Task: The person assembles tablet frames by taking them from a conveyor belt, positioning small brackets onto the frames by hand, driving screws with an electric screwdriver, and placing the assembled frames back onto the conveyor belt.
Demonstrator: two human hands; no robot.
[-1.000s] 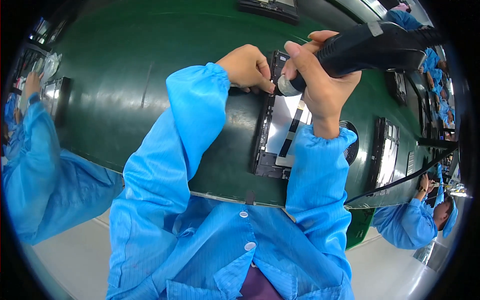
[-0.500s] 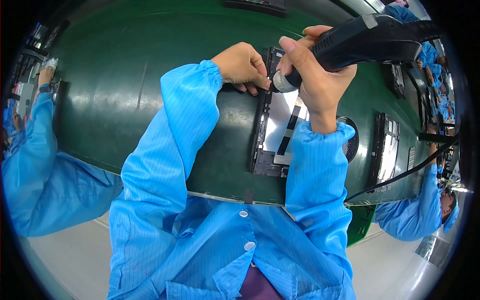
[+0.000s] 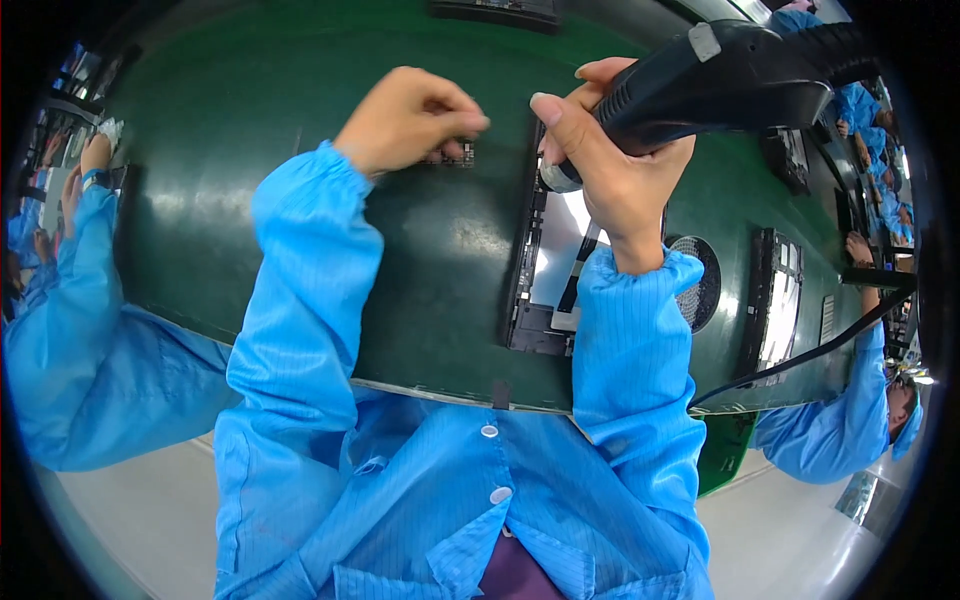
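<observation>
My right hand (image 3: 628, 185) wraps round a black hand tool (image 3: 720, 90) with a ribbed hose at its back end. The tool's pale, rounded tip points down over a flat electronic panel (image 3: 560, 262), which has a silver plate in a black frame. My hand and the tool hide the panel's upper right. Left of the panel, above the table, my left hand (image 3: 410, 122) has curled fingers pressed together, blurred by motion. Beneath its fingertips shows a small dark piece with a grid pattern (image 3: 466, 153); whether the fingers grip it I cannot tell.
On the green table (image 3: 250, 230), a round mesh disc (image 3: 697, 283) lies right of my right wrist. Beyond it lies another black-framed panel (image 3: 775, 300), with a black cable (image 3: 810, 352) running past. Co-workers in blue sit at left and right. Another dark device (image 3: 500, 12) lies far ahead.
My left hand has moved left, off the panel's edge. The right hand and tool have shifted slightly left. The grid-patterned piece has come into view.
</observation>
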